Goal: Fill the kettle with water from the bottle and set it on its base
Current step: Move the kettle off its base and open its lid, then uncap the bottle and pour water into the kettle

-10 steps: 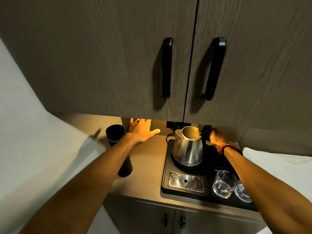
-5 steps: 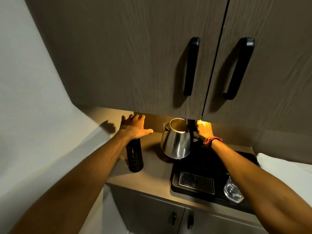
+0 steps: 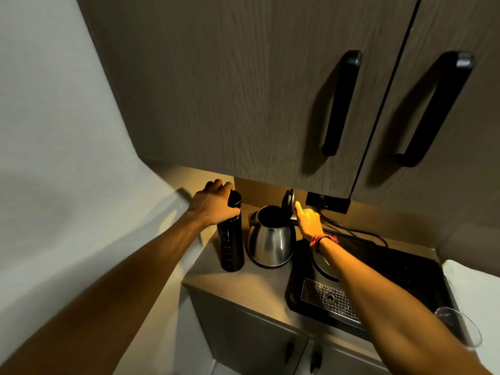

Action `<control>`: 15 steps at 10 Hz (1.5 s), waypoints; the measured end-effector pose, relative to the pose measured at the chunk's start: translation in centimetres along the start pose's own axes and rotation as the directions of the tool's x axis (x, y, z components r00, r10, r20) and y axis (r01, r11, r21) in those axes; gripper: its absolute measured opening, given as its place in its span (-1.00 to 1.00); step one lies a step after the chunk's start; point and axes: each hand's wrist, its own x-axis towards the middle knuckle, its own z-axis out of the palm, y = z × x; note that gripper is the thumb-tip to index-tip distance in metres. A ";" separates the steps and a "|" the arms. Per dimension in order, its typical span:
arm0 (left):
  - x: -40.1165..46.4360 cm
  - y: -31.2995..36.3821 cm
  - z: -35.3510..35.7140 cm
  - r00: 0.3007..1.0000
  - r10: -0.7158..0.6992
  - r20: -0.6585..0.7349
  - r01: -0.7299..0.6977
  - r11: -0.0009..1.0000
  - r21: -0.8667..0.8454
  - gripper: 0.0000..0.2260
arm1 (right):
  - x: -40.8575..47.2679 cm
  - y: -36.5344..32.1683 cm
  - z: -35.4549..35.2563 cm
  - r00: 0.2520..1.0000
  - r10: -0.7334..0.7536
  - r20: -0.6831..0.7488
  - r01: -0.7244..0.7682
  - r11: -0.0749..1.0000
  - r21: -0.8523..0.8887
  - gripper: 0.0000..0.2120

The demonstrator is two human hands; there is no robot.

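Observation:
A steel kettle (image 3: 270,243) stands on the wooden counter, left of the black tray, with its black lid (image 3: 289,201) flipped up. My right hand (image 3: 308,221) is at the kettle's handle, one finger touching the raised lid. A tall black bottle (image 3: 231,244) stands upright just left of the kettle. My left hand (image 3: 213,204) is wrapped around the bottle's top. The round kettle base (image 3: 323,265) sits bare on the tray, partly hidden by my right forearm.
The black tray (image 3: 405,269) holds a perforated metal drip grate (image 3: 328,300) and a glass (image 3: 460,328) at its right end. A power cord (image 3: 351,231) runs behind the tray to a socket. Upper cabinet doors with black handles hang low over the counter.
The kettle has been carried left off the tray and set on the counter beside the bottle. Its lid now stands open. My left hand has closed around the bottle's top.

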 end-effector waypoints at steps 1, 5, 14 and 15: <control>-0.1 0.0 0.2 0.999 -0.039 -0.011 0.039 0.999 0.024 -0.32 | 1.1 0.7 1.5 0.995 -0.063 0.080 0.080 0.970 -0.231 -0.57; -4.9 5.4 6.2 0.823 0.488 -0.291 -0.471 0.873 0.129 -0.37 | 3.6 3.2 5.0 0.990 -0.141 -0.017 0.134 0.967 -0.216 -0.53; -3.5 3.6 8.8 0.760 -0.650 0.013 0.229 0.250 -0.941 -0.07 | 7.9 5.7 7.6 1.000 0.005 -0.030 -0.007 0.996 -0.090 -0.36; -3.2 3.2 9.3 0.842 -0.512 0.168 0.196 0.000 -0.981 -0.06 | 8.0 5.8 7.5 0.999 0.022 -0.032 -0.025 0.996 -0.081 -0.34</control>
